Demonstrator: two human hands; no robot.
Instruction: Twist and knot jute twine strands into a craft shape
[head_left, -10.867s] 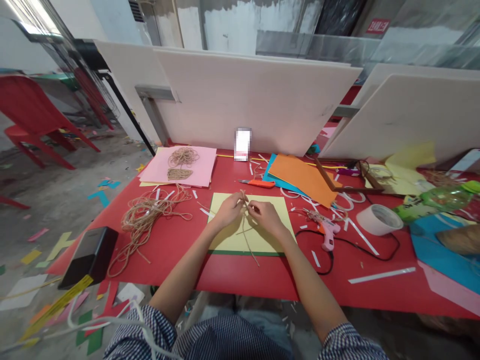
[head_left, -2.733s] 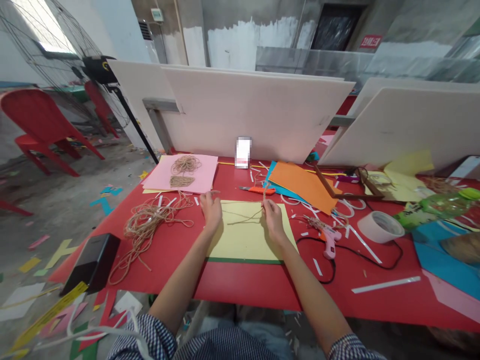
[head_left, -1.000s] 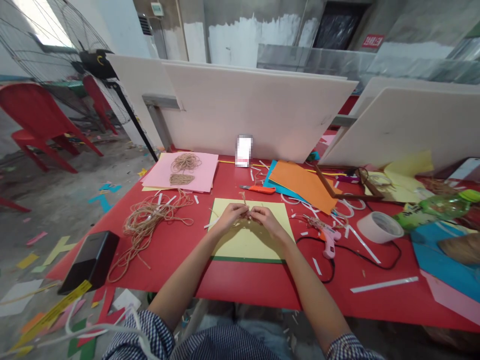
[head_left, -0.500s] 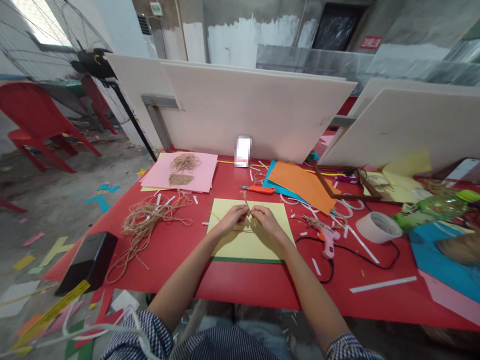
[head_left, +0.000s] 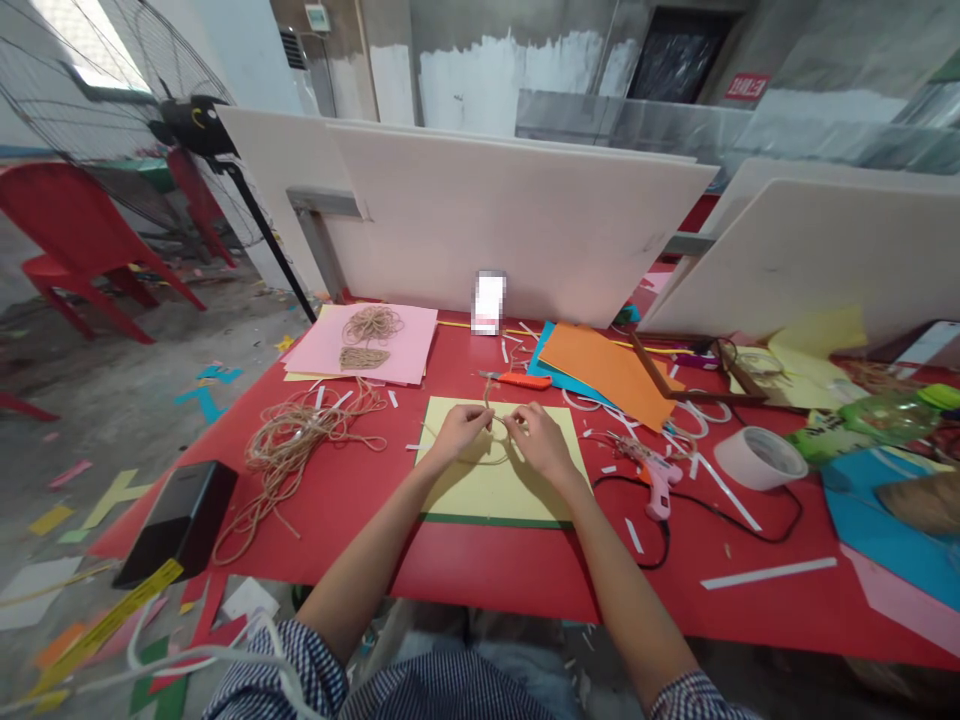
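My left hand (head_left: pixel 463 432) and my right hand (head_left: pixel 537 441) pinch a length of jute twine (head_left: pixel 469 459) above a pale yellow paper sheet (head_left: pixel 517 497). The twine sags in a loop between them, with one end standing up near my left fingers. The sheet lies on a red table (head_left: pixel 480 565). To its left is a loose tangle of twine (head_left: pixel 289 450). Farther back, a pink sheet (head_left: pixel 416 345) holds a round twine coil (head_left: pixel 373 325) and a flat twine shape (head_left: pixel 364 358).
An orange utility knife (head_left: pixel 516 380), orange card (head_left: pixel 604 365), pink glue gun (head_left: pixel 660 488) with black cord, and tape roll (head_left: pixel 759 458) lie to the right. A black box (head_left: pixel 176 510) sits at the left table edge. White upright panels (head_left: pixel 510 235) stand behind the table.
My hands have drawn slightly apart, and the twine between them now shows as an open loop. Earlier they were pressed close together at the twine.
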